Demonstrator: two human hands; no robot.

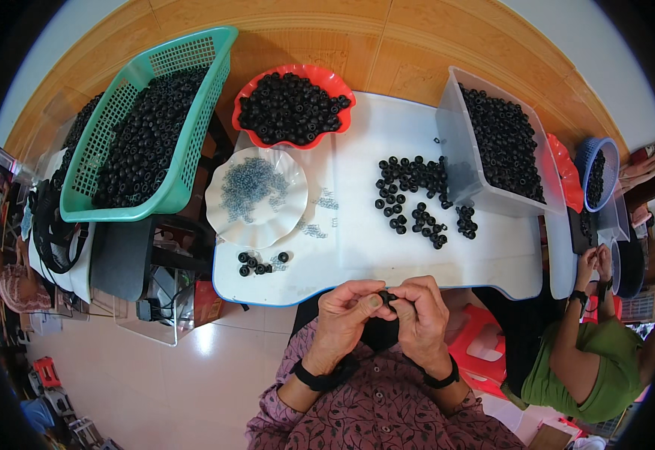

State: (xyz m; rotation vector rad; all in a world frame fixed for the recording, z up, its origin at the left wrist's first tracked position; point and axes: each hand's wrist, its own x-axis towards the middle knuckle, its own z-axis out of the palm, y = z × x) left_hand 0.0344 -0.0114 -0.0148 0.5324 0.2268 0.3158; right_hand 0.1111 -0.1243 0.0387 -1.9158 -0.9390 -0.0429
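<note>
My left hand (342, 315) and my right hand (425, 319) meet in front of the white table's near edge. Thumbs and fingers of both pinch one small black round part (389, 297), partly hidden by the fingertips. Beyond them, loose black round parts (410, 176) lie on the white table (372, 255). A white scalloped plate (222, 217) holds many tiny grey pieces (252, 186) that look like coil springs, and more lie beside it. In front of the plate sits a small group of black parts (256, 264).
A green basket (192, 150) at the left, a red scalloped bowl (239, 112) at the back and a clear plastic bin (462, 165) at the right hold black parts. A co-worker in a green top (597, 382) works at the right, near a red stool (477, 345) and a blue basket (593, 146).
</note>
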